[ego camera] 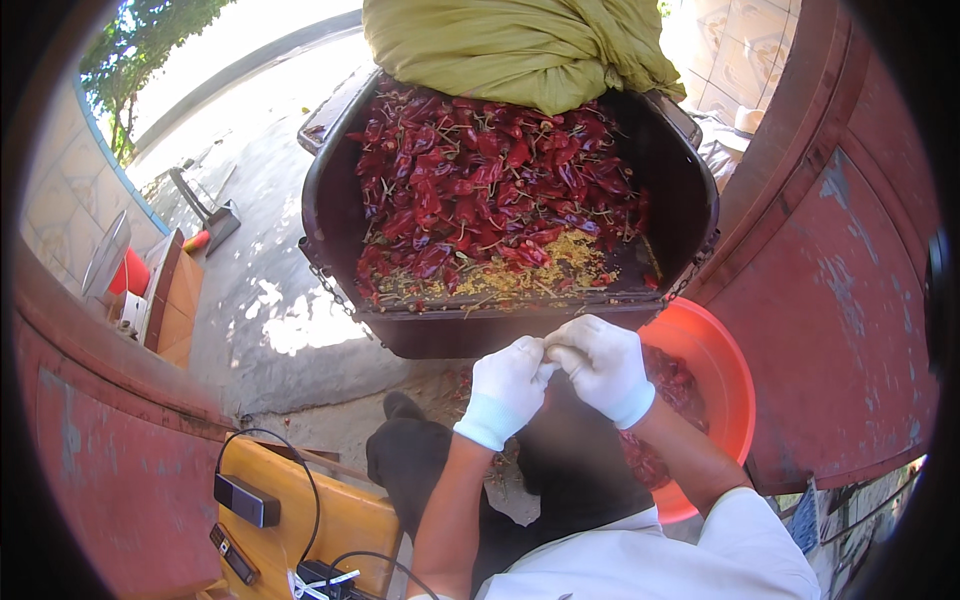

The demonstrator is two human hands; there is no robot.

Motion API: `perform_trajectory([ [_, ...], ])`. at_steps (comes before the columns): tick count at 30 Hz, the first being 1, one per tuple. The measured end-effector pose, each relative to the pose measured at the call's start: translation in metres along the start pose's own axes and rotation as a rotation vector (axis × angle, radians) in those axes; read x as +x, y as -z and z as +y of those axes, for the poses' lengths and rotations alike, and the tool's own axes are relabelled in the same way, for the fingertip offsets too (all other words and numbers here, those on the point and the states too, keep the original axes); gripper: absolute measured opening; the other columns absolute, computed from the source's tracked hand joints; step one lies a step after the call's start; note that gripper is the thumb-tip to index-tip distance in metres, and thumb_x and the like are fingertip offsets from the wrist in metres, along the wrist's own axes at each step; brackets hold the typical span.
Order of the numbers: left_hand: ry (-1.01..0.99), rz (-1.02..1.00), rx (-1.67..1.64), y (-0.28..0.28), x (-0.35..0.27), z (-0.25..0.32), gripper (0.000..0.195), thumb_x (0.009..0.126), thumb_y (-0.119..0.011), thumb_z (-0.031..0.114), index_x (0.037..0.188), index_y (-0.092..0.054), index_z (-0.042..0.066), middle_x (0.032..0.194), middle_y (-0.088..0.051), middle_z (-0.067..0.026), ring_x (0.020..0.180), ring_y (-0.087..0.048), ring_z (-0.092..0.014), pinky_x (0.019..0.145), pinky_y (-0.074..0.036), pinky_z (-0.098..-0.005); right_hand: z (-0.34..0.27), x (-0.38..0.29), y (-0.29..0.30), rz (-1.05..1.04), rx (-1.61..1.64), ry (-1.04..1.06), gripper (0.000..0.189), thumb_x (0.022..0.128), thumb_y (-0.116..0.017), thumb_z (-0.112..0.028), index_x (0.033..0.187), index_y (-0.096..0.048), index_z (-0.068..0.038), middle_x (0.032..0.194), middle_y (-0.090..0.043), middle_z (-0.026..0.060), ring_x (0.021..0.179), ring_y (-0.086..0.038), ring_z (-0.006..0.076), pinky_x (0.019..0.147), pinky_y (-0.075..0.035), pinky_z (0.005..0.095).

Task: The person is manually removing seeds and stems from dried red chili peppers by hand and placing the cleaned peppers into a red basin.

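Note:
My left hand [508, 379] and my right hand [604, 364] wear white knit gloves with pale blue cuffs. They meet fingertip to fingertip above my knees, just in front of a dark metal cart [450, 330]. The fingers are pinched together; whether anything small is between them is too hard to tell. In the cart lies a heap of dried red chili peppers [465, 180] with stems. Loose yellow seeds [555, 266] cover part of the cart floor near its front edge. Beside my right forearm stands an orange plastic basin [731, 360] holding more red peppers [675, 382], partly hidden by the arm.
A full yellow-green sack [510, 52] rests on the far end of the cart. Chains [330, 289] hang at its front corners. At my left, a wooden stool [352, 517] bears a small black device [246, 501], a phone [233, 553] and cables. A dustpan [221, 225] lies farther off.

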State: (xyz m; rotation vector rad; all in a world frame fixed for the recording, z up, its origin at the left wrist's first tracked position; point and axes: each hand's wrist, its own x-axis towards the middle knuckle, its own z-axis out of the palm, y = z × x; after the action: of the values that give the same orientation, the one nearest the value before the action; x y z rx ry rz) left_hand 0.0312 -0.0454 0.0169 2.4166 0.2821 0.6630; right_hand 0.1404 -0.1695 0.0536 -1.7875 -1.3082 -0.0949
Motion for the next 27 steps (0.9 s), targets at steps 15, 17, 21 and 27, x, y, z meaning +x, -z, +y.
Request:
perform_trajectory([
  [15, 0.12, 0.073, -0.821, -0.006, 0.0, 0.016, 0.016, 0.096, -0.064, 0.014, 0.096, -0.067, -0.001, 0.074, -0.063, -0.0045, 0.062, -0.059, -0.01, 0.057, -0.047, -0.0242, 0.026, 0.004, 0.017, 0.042, 1.575, -0.803, 0.015, 0.097, -0.061, -0.012, 0.105, -0.062, 0.001, 0.088, -0.063, 0.0037, 0.067, -0.055, 0.0093, 0.057, -0.043, 0.0233],
  [17, 0.234, 0.072, -1.018, 0.001, 0.001, 0.017, 0.023, 0.1, -0.058, 0.016, 0.106, -0.068, -0.003, 0.08, -0.068, -0.0051, 0.064, -0.062, -0.009, 0.053, -0.048, -0.0208, 0.034, 0.012, 0.019, 0.081, 1.426, -0.814, 0.016, 0.097, -0.062, -0.015, 0.105, -0.063, -0.001, 0.09, -0.064, 0.0035, 0.068, -0.056, 0.0097, 0.058, -0.046, 0.0237],
  [21, 0.368, 0.17, -1.203, 0.012, 0.006, 0.02, 0.032, 0.096, -0.058, 0.005, 0.126, -0.058, -0.005, 0.103, -0.069, -0.013, 0.085, -0.07, -0.018, 0.051, -0.05, -0.0198, 0.043, 0.022, 0.014, -0.243, 0.519, -0.652, 0.027, 0.093, -0.06, -0.01, 0.117, -0.068, -0.002, 0.099, -0.071, 0.0054, 0.081, -0.066, 0.0121, 0.067, -0.055, 0.0266],
  [27, 0.395, 0.22, -1.436, 0.017, 0.004, 0.012, 0.053, 0.09, -0.061, -0.003, 0.14, -0.044, -0.004, 0.115, -0.064, -0.0148, 0.099, -0.068, -0.023, 0.052, -0.054, -0.0201, 0.104, 0.081, -0.018, 0.093, -0.426, -0.086, 0.027, 0.084, -0.063, -0.012, 0.109, -0.07, -0.013, 0.106, -0.07, 0.0109, 0.094, -0.067, 0.0318, 0.081, -0.055, 0.0403],
])
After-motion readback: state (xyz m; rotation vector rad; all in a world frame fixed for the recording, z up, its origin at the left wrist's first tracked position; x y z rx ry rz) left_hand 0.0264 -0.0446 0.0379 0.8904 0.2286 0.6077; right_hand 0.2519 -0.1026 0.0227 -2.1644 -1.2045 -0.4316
